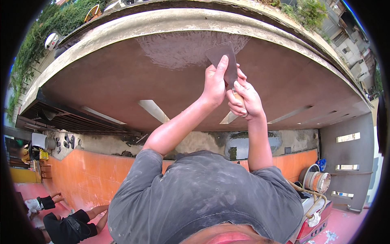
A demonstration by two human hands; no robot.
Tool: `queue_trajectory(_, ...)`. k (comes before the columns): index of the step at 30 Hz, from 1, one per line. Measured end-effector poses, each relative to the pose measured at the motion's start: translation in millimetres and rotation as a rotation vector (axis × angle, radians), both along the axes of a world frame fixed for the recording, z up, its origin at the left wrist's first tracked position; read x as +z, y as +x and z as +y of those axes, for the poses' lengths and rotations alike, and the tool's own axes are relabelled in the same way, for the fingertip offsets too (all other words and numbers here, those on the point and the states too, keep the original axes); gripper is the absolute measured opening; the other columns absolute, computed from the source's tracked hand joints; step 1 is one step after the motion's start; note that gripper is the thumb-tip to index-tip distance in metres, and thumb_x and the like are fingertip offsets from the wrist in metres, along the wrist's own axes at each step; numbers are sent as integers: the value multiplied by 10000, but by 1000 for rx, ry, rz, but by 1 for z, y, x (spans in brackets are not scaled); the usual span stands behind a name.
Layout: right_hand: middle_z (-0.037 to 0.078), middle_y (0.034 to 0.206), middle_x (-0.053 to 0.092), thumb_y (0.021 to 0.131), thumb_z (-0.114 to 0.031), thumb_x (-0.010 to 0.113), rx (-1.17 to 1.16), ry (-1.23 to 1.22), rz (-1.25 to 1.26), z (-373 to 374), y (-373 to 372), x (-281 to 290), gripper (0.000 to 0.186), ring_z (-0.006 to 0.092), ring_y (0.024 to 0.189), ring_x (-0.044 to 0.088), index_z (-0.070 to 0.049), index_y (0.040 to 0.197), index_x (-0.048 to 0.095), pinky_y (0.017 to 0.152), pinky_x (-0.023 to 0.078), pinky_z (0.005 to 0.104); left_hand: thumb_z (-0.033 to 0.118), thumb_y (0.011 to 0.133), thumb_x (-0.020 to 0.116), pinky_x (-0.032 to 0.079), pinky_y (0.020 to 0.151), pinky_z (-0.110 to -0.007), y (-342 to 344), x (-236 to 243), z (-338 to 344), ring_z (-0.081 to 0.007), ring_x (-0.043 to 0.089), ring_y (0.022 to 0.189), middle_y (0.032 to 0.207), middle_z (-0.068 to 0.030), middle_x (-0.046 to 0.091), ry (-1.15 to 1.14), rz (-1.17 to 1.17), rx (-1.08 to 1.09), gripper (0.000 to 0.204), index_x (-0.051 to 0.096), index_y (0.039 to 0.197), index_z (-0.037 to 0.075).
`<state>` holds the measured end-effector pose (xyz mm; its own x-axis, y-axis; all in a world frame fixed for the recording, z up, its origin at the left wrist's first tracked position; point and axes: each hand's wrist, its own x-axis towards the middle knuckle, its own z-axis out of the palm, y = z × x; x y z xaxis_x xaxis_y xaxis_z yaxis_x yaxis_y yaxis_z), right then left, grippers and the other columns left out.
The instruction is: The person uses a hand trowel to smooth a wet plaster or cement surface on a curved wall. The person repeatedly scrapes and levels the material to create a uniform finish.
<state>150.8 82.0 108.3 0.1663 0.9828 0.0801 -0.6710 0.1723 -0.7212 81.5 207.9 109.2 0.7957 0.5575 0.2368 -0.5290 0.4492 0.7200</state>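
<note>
My right hand (245,99) is wrapped round the wooden handle (239,97) of a wide putty knife (227,53). With its thumb laid flat on the dark blade, my left hand (215,83) grips the same tool from the left side, its other fingers partly hidden behind. The blade points up and away, lying over a brown wall (105,83) near its top edge. Around the blade's tip spreads a streaky, greyish coated patch (174,51), paler than the surrounding brown. Whether the blade's edge touches the wall, I cannot tell.
A pale concrete ledge (170,18) caps the wall, which has slanted slots (152,110). A dark metal grille (77,116) stands at left. Two people sit at lower left, one in black shorts (69,227). A dirty bucket (319,181) and a slotted grey wall (347,162) are at right.
</note>
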Motion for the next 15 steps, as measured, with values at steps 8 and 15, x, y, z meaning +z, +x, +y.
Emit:
queue_trajectory(8, 41, 576, 458, 1111, -258, 445, 62, 8, -28, 20, 7, 9, 233, 87, 333, 357, -36, 1081, 506, 303, 296, 233, 420, 1076, 512, 600, 658, -374, 5, 12, 3, -212, 678, 636, 693, -117, 657, 2, -51, 225, 454, 598, 940, -4)
queue_trajectory(15, 43, 561, 450, 1112, -254, 440, 27, -8, -103, 25, 3, 21, 260, 93, 337, 367, -31, 1019, 537, 302, 312, 233, 446, 1076, 507, 603, 653, -376, 4, 24, 4, -203, 670, 630, 687, -112, 653, 33, -12, 223, 482, 603, 925, -2)
